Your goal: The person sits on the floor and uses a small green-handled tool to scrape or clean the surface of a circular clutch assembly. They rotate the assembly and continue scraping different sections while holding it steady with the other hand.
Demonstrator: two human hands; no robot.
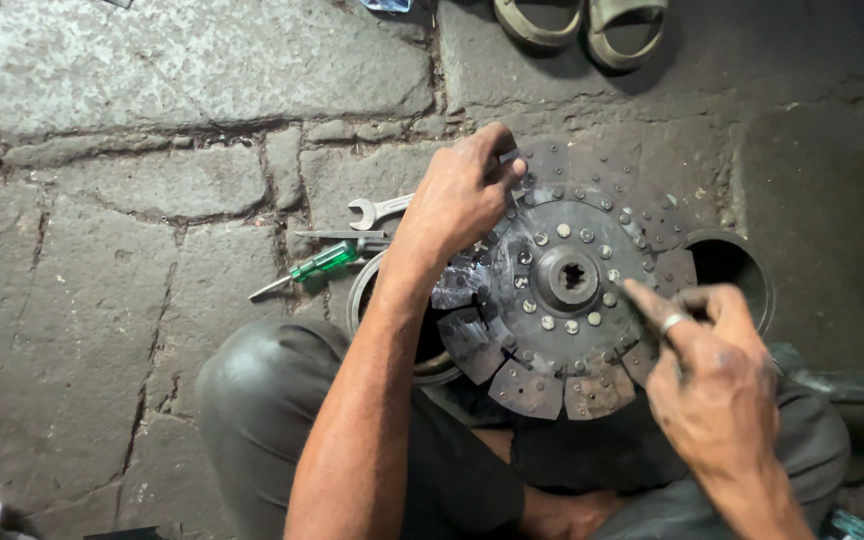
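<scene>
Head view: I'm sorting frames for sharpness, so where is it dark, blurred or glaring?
Head view: the upper left stone floor is evenly lit; the right side falls into deep shadow; the round dark metal clutch disc is sharp with mild sheen on its left segments; the right hand looks slightly soft; the left hand is clear.

L hand [462,190] grips clutch disc [562,290] rim, R hand [707,375] at its edge; wrench [377,210], screwdriver [317,265] nearby.

One clutch disc [562,290], one spanner [377,209], one green-handled screwdriver [317,265], two sandals [580,20], two round rings [742,262] under the disc, and two hands [462,195].
</scene>
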